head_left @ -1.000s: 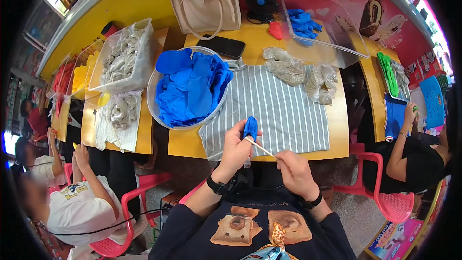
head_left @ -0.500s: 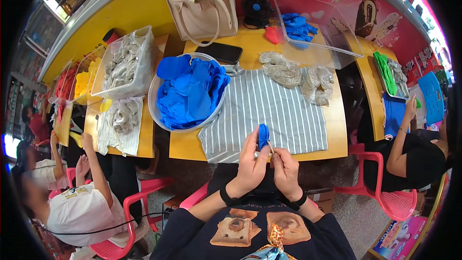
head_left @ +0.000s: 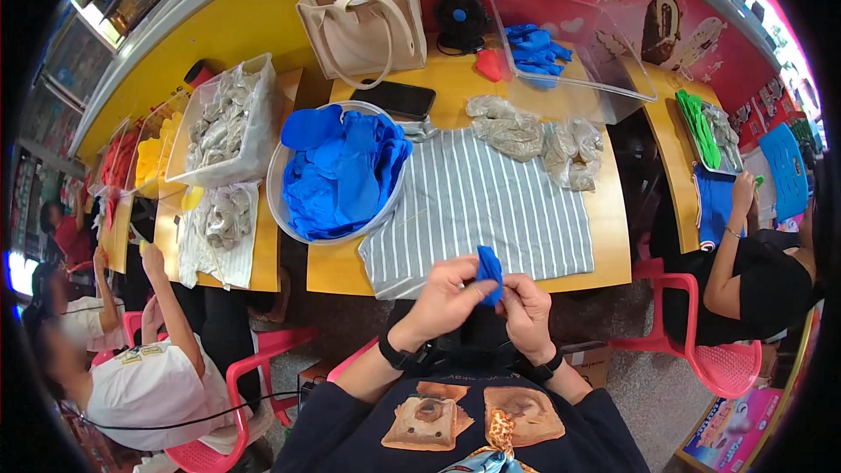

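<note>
My left hand (head_left: 445,300) pinches a small blue fabric piece (head_left: 489,267) between thumb and fingers, just off the table's near edge. My right hand (head_left: 527,308) is closed at the lower end of the same piece, its fingertips touching it; whether a thin stick is also in them is hidden. A grey-and-white striped cloth (head_left: 504,201) lies spread beyond my hands. To its left stands a round clear tub (head_left: 277,197) heaped with flat blue fabric pieces (head_left: 346,175). Two bags of greyish stuffing (head_left: 508,127) rest on the cloth's far edge.
At the back are a beige tote bag (head_left: 363,26), a black phone (head_left: 399,100), a small fan (head_left: 462,22) and a clear bin (head_left: 604,92) with blue pieces. Co-workers sit left (head_left: 162,385) and right (head_left: 771,285), beside tables with trays. Pink chairs flank me.
The blue piece has dropped slightly nearer to me and now tilts in my fingers. The thin stick seen at my right fingertips no longer shows. Both hands have turned a little.
</note>
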The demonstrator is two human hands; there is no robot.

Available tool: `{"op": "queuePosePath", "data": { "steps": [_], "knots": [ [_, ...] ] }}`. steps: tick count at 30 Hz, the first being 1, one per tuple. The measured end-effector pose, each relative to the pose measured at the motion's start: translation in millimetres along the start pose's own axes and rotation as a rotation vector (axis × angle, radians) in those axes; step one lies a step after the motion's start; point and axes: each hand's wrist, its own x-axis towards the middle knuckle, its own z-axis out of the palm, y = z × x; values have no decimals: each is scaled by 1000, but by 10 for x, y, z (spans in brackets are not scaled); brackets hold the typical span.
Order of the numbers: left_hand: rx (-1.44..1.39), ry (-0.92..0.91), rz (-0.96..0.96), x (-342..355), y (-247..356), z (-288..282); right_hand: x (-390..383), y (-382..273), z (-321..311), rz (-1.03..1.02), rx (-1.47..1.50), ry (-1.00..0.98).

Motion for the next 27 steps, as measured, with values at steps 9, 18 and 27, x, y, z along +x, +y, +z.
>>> {"op": "queuePosePath", "data": {
  "steps": [9, 18, 27],
  "knots": [
    [-17, 77, -52, -2, -67, -76, 91, -15, -22, -203, -264, -54],
    [-118, -6, -333, 26, -66, -163, 121, -17, 6, -347, -401, 25],
    [-341, 295, 30, 47, -242, -115, 38, 49, 28, -199, -242, 71]
  ]
}}
